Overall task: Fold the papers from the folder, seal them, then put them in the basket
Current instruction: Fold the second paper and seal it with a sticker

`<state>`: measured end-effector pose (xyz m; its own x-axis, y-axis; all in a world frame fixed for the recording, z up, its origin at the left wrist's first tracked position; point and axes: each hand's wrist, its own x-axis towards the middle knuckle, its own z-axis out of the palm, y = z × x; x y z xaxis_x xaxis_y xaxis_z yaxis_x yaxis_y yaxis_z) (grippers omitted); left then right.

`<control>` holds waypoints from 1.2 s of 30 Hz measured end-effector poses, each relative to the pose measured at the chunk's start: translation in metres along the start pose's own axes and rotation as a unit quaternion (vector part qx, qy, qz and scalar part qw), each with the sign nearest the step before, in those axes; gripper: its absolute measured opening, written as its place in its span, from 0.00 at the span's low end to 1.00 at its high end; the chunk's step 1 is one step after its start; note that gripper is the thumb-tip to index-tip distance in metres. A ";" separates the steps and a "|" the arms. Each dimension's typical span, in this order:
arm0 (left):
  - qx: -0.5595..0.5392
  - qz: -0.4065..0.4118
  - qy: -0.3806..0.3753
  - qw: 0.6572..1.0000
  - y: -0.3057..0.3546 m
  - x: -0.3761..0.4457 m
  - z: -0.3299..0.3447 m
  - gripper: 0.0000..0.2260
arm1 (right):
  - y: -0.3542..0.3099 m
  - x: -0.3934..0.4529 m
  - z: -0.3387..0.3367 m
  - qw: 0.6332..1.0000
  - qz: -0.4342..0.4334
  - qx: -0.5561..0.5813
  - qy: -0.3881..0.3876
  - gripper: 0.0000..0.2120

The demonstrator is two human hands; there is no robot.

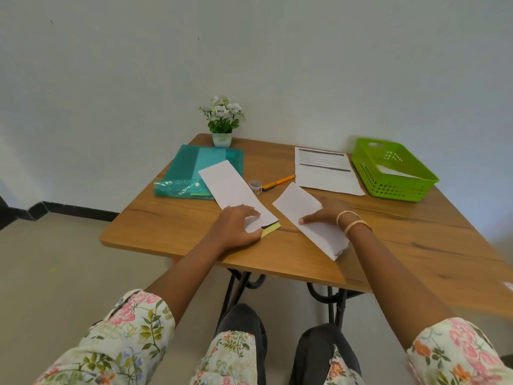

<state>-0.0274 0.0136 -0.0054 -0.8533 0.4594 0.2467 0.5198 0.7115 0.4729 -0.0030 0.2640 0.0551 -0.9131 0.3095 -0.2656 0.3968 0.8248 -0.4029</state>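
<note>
Left hand: our left hand (241, 225) rests fingers-down on the near end of a long white folded paper strip (236, 190), thumb curled at its edge beside a yellow sticky pad (270, 229) tucked under it.
Right hand: our right hand (323, 213) presses spread fingers flat on a second white folded paper strip (311, 218), just right of the left-hand grip.
Progress: we judge two papers folded, not yet sealed; one flat printed white sheet (326, 170) lies unfolded beyond the right hand.
Basket: green plastic slotted basket (394, 187), far right of both grips, already holds at least one white paper.
Folder: teal translucent plastic folder (194, 168) beyond the left hand, under the far end of its strip.
Left to do: seal both strips, fold the sheet, then basket everything.
Counts: two folded strips, one flat sheet, one basket, one folder, one orange pen (279, 182), one small tape roll (255, 187), one potted white flower plant (222, 119).
</note>
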 end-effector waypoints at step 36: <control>0.013 -0.028 0.110 0.993 0.013 -0.010 0.000 0.13 | -0.026 -0.080 -0.006 0.948 -0.008 0.279 -0.154 0.25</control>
<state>-0.0122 0.0182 -0.0014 -0.8675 0.2933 0.4017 0.4700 0.7477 0.4692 0.0590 0.2205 0.0924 -0.8826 0.0749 -0.4641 0.4495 0.4235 -0.7865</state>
